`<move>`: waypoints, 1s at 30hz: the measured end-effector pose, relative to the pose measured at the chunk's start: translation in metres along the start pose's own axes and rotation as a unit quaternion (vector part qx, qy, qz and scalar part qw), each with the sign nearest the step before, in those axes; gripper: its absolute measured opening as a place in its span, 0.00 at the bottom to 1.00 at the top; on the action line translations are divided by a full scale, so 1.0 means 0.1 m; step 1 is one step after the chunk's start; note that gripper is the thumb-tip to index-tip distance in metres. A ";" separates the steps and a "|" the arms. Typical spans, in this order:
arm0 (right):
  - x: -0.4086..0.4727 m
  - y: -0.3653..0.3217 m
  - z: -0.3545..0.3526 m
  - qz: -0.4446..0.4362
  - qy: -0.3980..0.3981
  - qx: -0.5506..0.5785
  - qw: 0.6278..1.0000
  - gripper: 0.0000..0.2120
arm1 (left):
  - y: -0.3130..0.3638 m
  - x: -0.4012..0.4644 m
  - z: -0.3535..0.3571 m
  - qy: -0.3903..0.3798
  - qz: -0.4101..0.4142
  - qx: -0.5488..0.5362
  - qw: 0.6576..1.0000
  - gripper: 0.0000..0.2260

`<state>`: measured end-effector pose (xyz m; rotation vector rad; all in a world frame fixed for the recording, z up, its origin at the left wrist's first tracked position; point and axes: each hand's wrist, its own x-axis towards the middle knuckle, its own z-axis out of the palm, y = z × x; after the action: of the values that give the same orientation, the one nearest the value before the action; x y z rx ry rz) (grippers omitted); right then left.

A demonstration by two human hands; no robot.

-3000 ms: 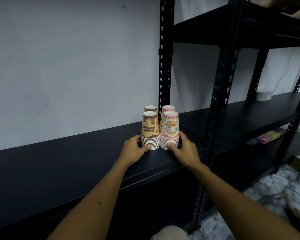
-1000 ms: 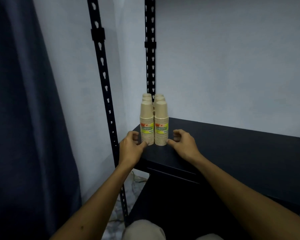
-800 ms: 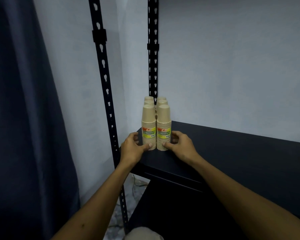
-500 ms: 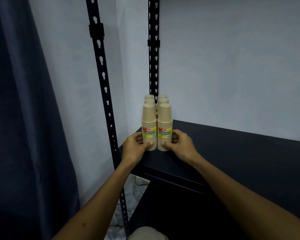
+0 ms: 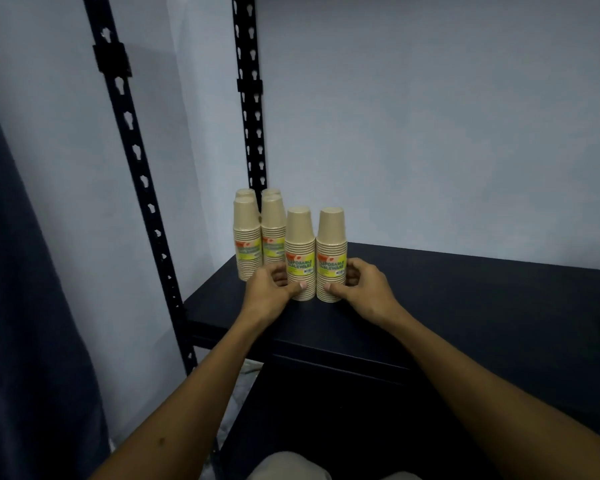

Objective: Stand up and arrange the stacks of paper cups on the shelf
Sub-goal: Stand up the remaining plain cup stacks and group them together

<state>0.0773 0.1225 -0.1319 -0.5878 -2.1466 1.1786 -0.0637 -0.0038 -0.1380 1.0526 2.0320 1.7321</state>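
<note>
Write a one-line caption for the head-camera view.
Left hand and right hand grip two front paper-cup stacks on the black shelf.

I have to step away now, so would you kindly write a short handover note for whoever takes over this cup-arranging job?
Left hand: grips the left front stack near its base.
Right hand: grips the right front stack the same way.
Both stacks stand upright side by side near the front edge of the black shelf.
Done: four more stacks stand upright in the back left corner, two by two.
Left: set the held pair in line with them, then let go.
</note>
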 end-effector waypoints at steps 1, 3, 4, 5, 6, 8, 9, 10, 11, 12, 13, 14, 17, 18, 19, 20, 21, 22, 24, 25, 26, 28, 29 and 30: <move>-0.02 0.04 -0.10 0.004 0.009 -0.002 1.000 0.24 | 0.01 0.03 0.11 -0.011 0.004 -0.004 1.000 0.21; -0.05 0.13 -0.29 0.014 0.026 -0.004 1.000 0.24 | 0.03 0.11 0.32 -0.033 0.010 -0.005 0.999 0.23; -0.06 0.18 -0.38 0.020 0.035 -0.004 0.999 0.24 | 0.04 0.15 0.42 -0.045 0.012 -0.003 0.999 0.23; -0.06 0.23 -0.47 0.025 0.046 -0.004 0.999 0.24 | 0.05 0.19 0.52 -0.057 0.015 -0.002 0.998 0.24; -0.06 0.28 -0.56 0.030 0.056 -0.006 0.998 0.24 | 0.07 0.24 0.62 -0.067 0.019 -0.002 0.998 0.24; -0.05 0.36 -0.71 0.040 0.073 -0.012 0.996 0.25 | 0.09 0.33 0.81 -0.083 0.026 -0.004 0.996 0.24; -0.04 0.40 -0.77 0.043 0.080 -0.015 0.996 0.25 | 0.10 0.37 0.90 -0.091 0.028 -0.006 0.995 0.24; -0.03 0.43 -0.83 0.046 0.085 -0.017 0.995 0.25 | 0.10 0.41 0.97 -0.098 0.029 -0.007 0.995 0.24; -0.01 0.46 -0.88 0.048 0.088 -0.017 0.995 0.25 | 0.11 0.45 1.03 -0.104 0.031 -0.008 0.994 0.24; 0.00 0.48 -0.91 0.049 0.092 -0.019 0.994 0.25 | 0.11 0.49 1.08 -0.108 0.032 -0.008 0.994 0.24; 0.02 0.50 -0.94 0.050 0.096 -0.020 0.994 0.26 | 0.11 0.53 1.12 -0.111 0.034 -0.009 0.993 0.24; 0.05 0.52 -0.95 0.049 0.100 -0.021 0.994 0.25 | 0.10 0.57 1.14 -0.113 0.034 -0.009 0.993 0.23; 0.15 0.56 -0.97 0.045 0.108 -0.022 0.993 0.25 | 0.08 0.69 1.19 -0.113 0.038 -0.005 0.993 0.23; 0.18 0.57 -0.96 0.043 0.108 -0.023 0.993 0.24 | 0.08 0.72 1.19 -0.113 0.038 -0.004 0.993 0.23; 0.21 0.58 -0.96 0.042 0.108 -0.026 0.993 0.24 | 0.07 0.74 1.19 -0.111 0.039 -0.006 0.993 0.23; 0.24 0.59 -0.96 0.042 0.109 -0.028 0.993 0.24 | 0.06 0.76 1.20 -0.107 0.039 -0.006 0.993 0.23; 0.26 0.60 -0.95 0.042 0.111 -0.029 0.992 0.24 | 0.06 0.77 1.20 -0.103 0.041 -0.006 0.994 0.23; 0.27 0.62 -0.95 0.042 0.113 -0.028 0.992 0.23 | 0.06 0.76 1.21 -0.098 0.043 -0.003 0.994 0.22; 0.29 0.64 -0.94 0.040 0.117 -0.029 0.992 0.23 | 0.06 0.75 1.21 -0.090 0.050 0.001 0.995 0.22; 0.29 0.64 -0.94 0.038 0.118 -0.031 0.992 0.23 | 0.06 0.75 1.21 -0.088 0.053 0.003 0.995 0.22; 0.29 0.65 -0.94 0.035 0.119 -0.033 0.992 0.24 | 0.06 0.74 1.21 -0.086 0.055 0.005 0.995 0.22; 0.29 0.67 -0.94 0.031 0.119 -0.038 0.992 0.24 | 0.06 0.74 1.22 -0.082 0.057 0.009 0.995 0.22; 0.29 0.67 -0.94 0.030 0.119 -0.040 0.992 0.24 | 0.06 0.74 1.22 -0.080 0.056 0.012 0.995 0.22; 0.29 0.67 -0.93 0.030 0.117 -0.042 0.992 0.24 | 0.06 0.73 1.21 -0.076 0.055 0.014 0.995 0.22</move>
<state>0.1272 0.2297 -0.1421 -0.7916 -1.9968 0.9990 -0.0369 0.1353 -0.1444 1.2864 1.9433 1.6228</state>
